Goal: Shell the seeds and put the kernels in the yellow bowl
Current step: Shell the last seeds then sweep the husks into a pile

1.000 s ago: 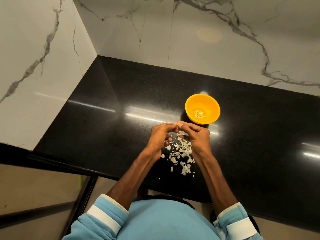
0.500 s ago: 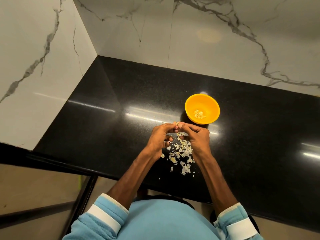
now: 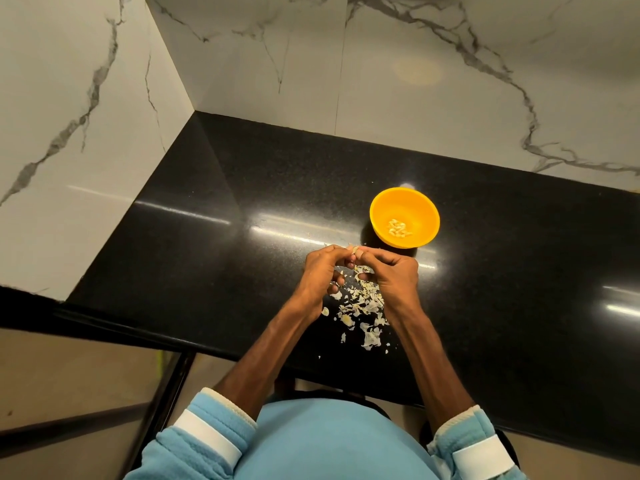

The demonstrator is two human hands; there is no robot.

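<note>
Black polished counter point(image 3: 207, 271) fills the middle of the frame, and you sit at its lower edge. At the bottom of the frame your two light blue sleeves point(image 3: 204, 434) with white bands are pushed up, and your bare forearms reach upward to the centre.

Between your wrists, a little below the centre, a loose pile of pale shell pieces point(image 3: 363, 306) lies scattered on the counter.

Just above the pile your hands meet. Your left hand point(image 3: 320, 271) and your right hand point(image 3: 394, 275) both have the fingers curled, and thumb and forefinger of each hand pinch one small pale seed point(image 3: 355, 250) between them, at the top of the two hands. The other fingers are bent in toward the palms.

Near the hands, up and to the right, the yellow bowl point(image 3: 422, 209) stands on the counter, apart from your fingers. A few pale kernels point(image 3: 399, 227) lie together on its bottom.

Behind the counter, white marble walls point(image 3: 415, 98) with grey veins meet in a corner at the upper left of the frame.
</note>
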